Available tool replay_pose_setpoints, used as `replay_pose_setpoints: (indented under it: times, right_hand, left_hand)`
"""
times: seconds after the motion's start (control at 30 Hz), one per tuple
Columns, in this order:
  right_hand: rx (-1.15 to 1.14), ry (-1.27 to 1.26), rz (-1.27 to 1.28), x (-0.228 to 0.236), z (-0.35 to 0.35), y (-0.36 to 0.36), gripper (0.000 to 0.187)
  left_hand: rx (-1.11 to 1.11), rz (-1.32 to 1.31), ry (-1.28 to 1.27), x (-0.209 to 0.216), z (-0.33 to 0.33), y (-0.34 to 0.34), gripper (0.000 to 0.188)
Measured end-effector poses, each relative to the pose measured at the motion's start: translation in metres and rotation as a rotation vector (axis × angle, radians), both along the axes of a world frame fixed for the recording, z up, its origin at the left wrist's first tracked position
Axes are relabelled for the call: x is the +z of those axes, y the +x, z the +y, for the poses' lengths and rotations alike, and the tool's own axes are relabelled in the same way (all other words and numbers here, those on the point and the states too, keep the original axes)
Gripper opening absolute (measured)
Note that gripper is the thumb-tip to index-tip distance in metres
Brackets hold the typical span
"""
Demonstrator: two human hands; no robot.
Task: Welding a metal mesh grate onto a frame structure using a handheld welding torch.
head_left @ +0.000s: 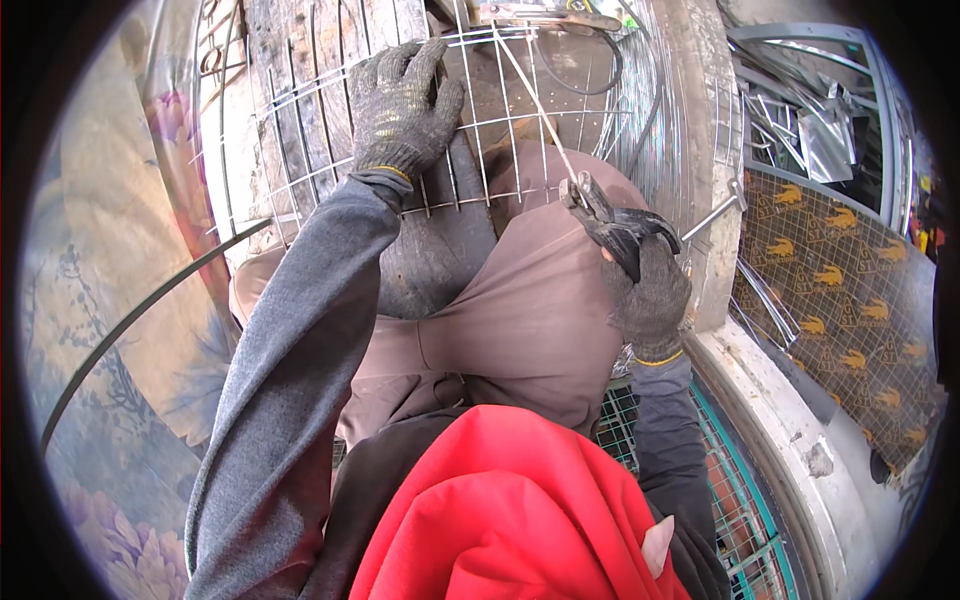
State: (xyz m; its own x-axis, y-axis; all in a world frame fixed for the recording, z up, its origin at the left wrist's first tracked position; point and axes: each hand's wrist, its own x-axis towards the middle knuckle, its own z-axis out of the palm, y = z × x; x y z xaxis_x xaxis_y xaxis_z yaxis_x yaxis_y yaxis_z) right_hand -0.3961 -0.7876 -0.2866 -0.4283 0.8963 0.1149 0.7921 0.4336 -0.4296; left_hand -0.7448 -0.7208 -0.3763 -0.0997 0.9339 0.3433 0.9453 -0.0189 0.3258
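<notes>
A wire grid [509, 119] lies in front of us, partly over a dark board [430, 265] and reaching toward our right thigh. We count at least 8 lengthwise wires in it. Our left hand [407, 110], gloved in grey knit, rests palm down on the grid, fingers slightly parted and bent; we cannot tell whether they grip a wire. Our right hand [650, 300], gloved alike, has its fingers wrapped around 1 pair of black-handled pliers [618, 232]. A pale rod [538, 102] slants from the grid's far side to the pliers' nose; we cannot tell whether the jaws bite it.

Beyond the grid we see 1 more hand tool [560, 17], and, to the right, a bundle of thin wires [640, 110] beside a concrete ledge [710, 290]. Past the ledge, a grey frame [885, 110] surrounds loose metal strips [780, 130], near 1 dark sheet [830, 290] with gold animal shapes. On our left are a floral cloth [110, 300] and 1 dark curved strip [130, 320]. Red fabric [500, 510] covers our chest, and a teal frame [755, 490] with mesh shows at lower right.
</notes>
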Motion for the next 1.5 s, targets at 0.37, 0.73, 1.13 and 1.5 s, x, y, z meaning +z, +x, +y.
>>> replay_pose_setpoints:
  times: [0.37,0.73,1.13,1.5]
  right_hand:
    - [-0.013,-0.026,-0.034,-0.001,0.001,0.0,0.049]
    - [-0.027,-0.106,0.028,0.002,0.001,0.0,0.054]
    - [0.036,0.046,-0.024,-0.003,0.003,0.002,0.049]
    - [0.151,0.156,-0.256,-0.008,-0.002,0.009,0.05]
  left_hand:
    - [0.011,-0.01,-0.009,-0.001,-0.001,0.0,0.054]
    - [0.003,-0.007,0.007,-0.001,0.0,-0.001,0.054]
    - [-0.001,-0.064,-0.013,-0.006,0.001,-0.003,0.055]
    - [0.035,-0.027,-0.009,-0.013,-0.001,-0.004,0.057]
